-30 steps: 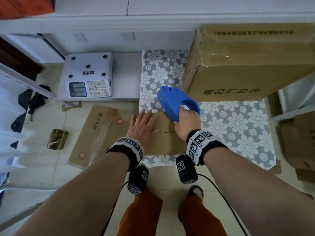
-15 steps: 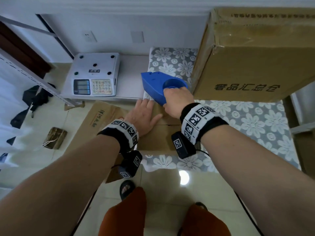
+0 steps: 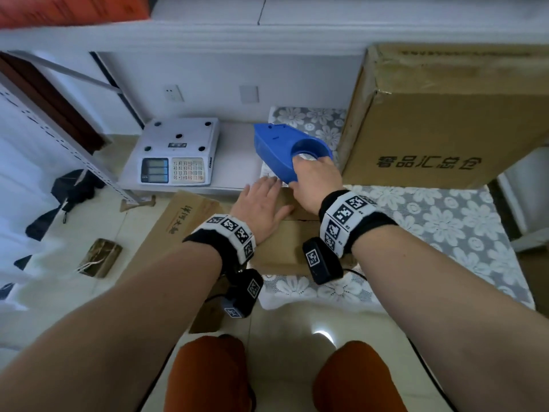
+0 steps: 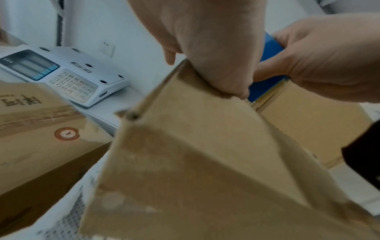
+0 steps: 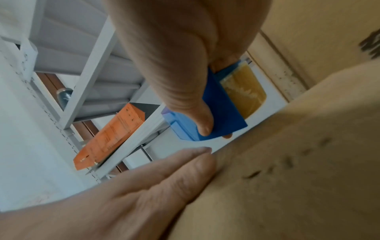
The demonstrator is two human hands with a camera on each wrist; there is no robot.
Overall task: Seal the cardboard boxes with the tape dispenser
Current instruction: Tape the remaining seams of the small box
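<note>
Right hand [image 3: 316, 181] still grips the tape dispenser [image 3: 285, 150], unmoved; left hand [image 3: 261, 206] stays flat on the small box [image 3: 285, 245].

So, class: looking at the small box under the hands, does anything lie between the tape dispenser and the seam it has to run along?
Nothing visible does. The right hand holds the tape dispenser at the far end of the small box; the left hand lies flat beside the seam, not across it.

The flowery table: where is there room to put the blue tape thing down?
Bare flowery cloth lies right of the small box, below the big box. A white strip sits between the scale and tape dispenser. It's crowded where both hands meet.
</note>
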